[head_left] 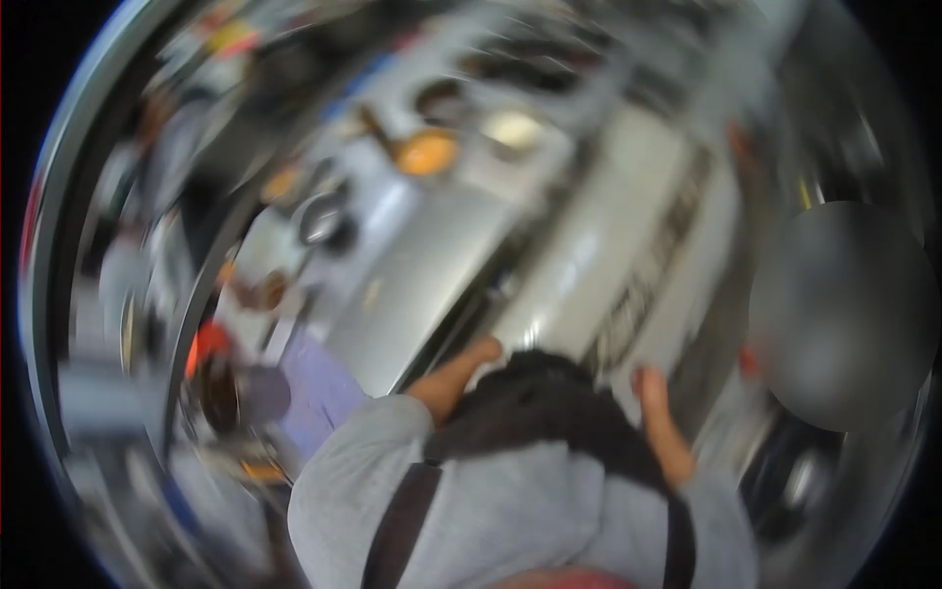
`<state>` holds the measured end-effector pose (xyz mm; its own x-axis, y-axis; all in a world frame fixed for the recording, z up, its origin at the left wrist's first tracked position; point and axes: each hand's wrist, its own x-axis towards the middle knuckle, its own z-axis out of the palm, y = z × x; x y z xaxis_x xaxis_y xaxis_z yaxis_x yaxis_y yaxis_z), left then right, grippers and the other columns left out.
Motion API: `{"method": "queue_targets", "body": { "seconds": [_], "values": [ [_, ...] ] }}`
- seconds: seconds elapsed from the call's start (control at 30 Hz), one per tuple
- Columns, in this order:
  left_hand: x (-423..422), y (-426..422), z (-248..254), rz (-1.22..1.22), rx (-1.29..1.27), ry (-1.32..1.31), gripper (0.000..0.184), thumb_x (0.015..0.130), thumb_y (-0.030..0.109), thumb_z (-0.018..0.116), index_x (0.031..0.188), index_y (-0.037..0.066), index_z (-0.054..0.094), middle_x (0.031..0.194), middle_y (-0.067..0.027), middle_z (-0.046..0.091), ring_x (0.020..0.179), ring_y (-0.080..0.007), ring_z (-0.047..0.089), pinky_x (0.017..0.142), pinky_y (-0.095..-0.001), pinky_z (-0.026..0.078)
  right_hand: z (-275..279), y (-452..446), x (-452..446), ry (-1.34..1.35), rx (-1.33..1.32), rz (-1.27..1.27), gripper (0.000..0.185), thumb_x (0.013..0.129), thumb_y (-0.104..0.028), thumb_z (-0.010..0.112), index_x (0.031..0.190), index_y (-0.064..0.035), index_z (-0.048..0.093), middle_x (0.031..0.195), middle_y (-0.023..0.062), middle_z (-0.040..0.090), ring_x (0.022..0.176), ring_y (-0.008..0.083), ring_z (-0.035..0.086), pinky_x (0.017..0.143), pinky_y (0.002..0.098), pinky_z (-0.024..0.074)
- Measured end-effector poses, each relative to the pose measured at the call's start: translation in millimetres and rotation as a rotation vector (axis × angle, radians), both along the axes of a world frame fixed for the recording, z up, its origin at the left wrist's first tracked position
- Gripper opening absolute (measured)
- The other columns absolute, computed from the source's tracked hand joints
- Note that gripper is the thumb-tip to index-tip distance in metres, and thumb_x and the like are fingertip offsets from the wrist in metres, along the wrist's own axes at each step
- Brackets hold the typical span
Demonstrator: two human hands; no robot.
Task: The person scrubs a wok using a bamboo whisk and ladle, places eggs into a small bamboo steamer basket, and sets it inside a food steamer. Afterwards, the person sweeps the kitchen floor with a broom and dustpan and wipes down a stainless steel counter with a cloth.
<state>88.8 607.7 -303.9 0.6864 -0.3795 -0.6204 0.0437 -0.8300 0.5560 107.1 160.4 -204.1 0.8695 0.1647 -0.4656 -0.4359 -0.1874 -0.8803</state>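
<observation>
Motion blurs the whole head view. My left hand (484,350) is low in front of my body, close to the front edge of a steel counter (417,280); whether it touches the edge I cannot tell. On the other side of my dark apron (559,417), my right hand (649,384) hangs beside my body, over the floor. The fingers of both hands are smeared, and no held object can be made out in either.
On the counter stand an orange round container (427,153), a pale round container (513,130) and a dark pan-like thing (324,221). A purple sheet or board (319,388) lies at its near left end. Pale floor (579,260) runs along the counter's right side.
</observation>
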Motion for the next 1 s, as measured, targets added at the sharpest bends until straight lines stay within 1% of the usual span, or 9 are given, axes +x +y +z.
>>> {"method": "queue_targets", "body": {
  "seconds": [0.07, 0.17, 0.47, 0.5, 0.73, 0.8, 0.87, 0.97, 1.0],
  "values": [
    [-26.4, 38.0, -42.2, -0.144, 0.223, 0.097, 0.028, 0.078, 0.033, 0.058, 0.083, 0.008, 0.070, 0.086, -0.0159, 0.066, 0.079, -0.0311, 0.064, 0.072, -0.0401, 0.050, 38.6, 6.4, -28.3, -0.675, -0.724, 0.175, 0.019, 0.081, -0.019, 0.054, 0.078, -0.0021, 0.062, 0.054, 0.0090, 0.051, 0.045, 0.0201, 0.046, 0.043, 0.0360, 0.0366],
    [-55.1, 52.8, -66.9, 0.235, 0.241, 0.362, 0.035, 0.081, 0.029, 0.058, 0.099, 0.000, 0.065, 0.096, -0.0194, 0.065, 0.085, -0.0308, 0.063, 0.073, -0.0400, 0.048, 60.2, -21.5, -100.9, -0.125, -0.608, 0.073, 0.009, 0.075, -0.011, 0.055, 0.077, -0.0032, 0.060, 0.072, 0.0195, 0.061, 0.070, 0.0368, 0.059, 0.062, 0.0450, 0.0466],
    [59.2, -126.3, -30.3, -0.528, 0.610, 0.322, 0.032, 0.081, 0.029, 0.051, 0.091, 0.004, 0.068, 0.097, -0.0177, 0.066, 0.088, -0.0319, 0.064, 0.075, -0.0416, 0.051, 15.7, -88.0, -261.4, 0.123, -0.772, -0.020, 0.013, 0.076, -0.010, 0.051, 0.080, -0.0041, 0.062, 0.081, 0.0207, 0.061, 0.081, 0.0383, 0.059, 0.072, 0.0468, 0.0462],
    [78.0, -127.8, -130.3, -0.767, 0.624, 0.036, 0.039, 0.082, 0.037, 0.050, 0.094, 0.004, 0.068, 0.102, -0.0189, 0.064, 0.089, -0.0328, 0.063, 0.079, -0.0430, 0.050, 14.8, -86.2, -273.3, 0.088, -0.666, -0.120, 0.015, 0.078, -0.012, 0.050, 0.081, -0.0038, 0.061, 0.080, 0.0207, 0.061, 0.079, 0.0387, 0.058, 0.070, 0.0468, 0.0453],
    [128.0, -444.9, -21.1, 0.026, -0.445, 0.298, 0.026, 0.077, 0.029, 0.055, 0.075, 0.004, 0.063, 0.064, -0.0090, 0.061, 0.058, -0.0184, 0.058, 0.053, -0.0330, 0.046, 44.5, -90.7, -309.6, 0.055, -0.636, -0.207, 0.025, 0.089, -0.022, 0.039, 0.088, -0.0031, 0.055, 0.084, 0.0185, 0.055, 0.081, 0.0384, 0.051, 0.069, 0.0453, 0.0396],
    [128.2, -493.6, -40.7, -0.044, -0.438, 0.433, 0.025, 0.078, 0.027, 0.056, 0.084, 0.003, 0.063, 0.073, -0.0128, 0.062, 0.066, -0.0234, 0.061, 0.060, -0.0362, 0.049, 32.8, -86.5, -317.4, 0.227, -0.617, -0.319, 0.028, 0.077, -0.016, 0.052, 0.098, -0.0004, 0.062, 0.092, 0.0219, 0.061, 0.089, 0.0358, 0.057, 0.079, 0.0413, 0.0435],
    [128.4, -547.8, -67.5, -0.965, -0.129, -0.260, 0.027, 0.074, 0.017, 0.063, 0.096, 0.002, 0.059, 0.083, -0.0170, 0.061, 0.078, -0.0307, 0.060, 0.068, -0.0396, 0.049, -6.0, -76.6, -347.4, 0.120, -0.666, -0.416, 0.021, 0.074, -0.019, 0.055, 0.086, -0.0025, 0.060, 0.078, 0.0213, 0.058, 0.079, 0.0379, 0.056, 0.070, 0.0460, 0.0446],
    [114.6, -558.1, -200.5, -0.204, -0.667, 0.382, 0.039, 0.062, 0.011, 0.076, 0.095, 0.002, 0.056, 0.083, -0.0174, 0.057, 0.079, -0.0365, 0.055, 0.068, -0.0435, 0.046, 28.7, -82.5, -324.4, 0.264, -0.493, -0.619, 0.028, 0.077, -0.019, 0.058, 0.102, -0.0047, 0.060, 0.084, 0.0182, 0.059, 0.083, 0.0353, 0.058, 0.072, 0.0455, 0.0458],
    [115.0, -565.5, -127.3, -0.876, -0.356, -0.300, 0.037, 0.065, 0.017, 0.076, 0.092, 0.002, 0.057, 0.081, -0.0175, 0.055, 0.078, -0.0370, 0.054, 0.066, -0.0438, 0.045, 19.1, -76.4, -327.9, 0.216, -0.616, -0.602, 0.032, 0.079, -0.019, 0.058, 0.107, -0.0053, 0.059, 0.089, 0.0177, 0.060, 0.087, 0.0343, 0.059, 0.074, 0.0446, 0.0466]
  ]
}}
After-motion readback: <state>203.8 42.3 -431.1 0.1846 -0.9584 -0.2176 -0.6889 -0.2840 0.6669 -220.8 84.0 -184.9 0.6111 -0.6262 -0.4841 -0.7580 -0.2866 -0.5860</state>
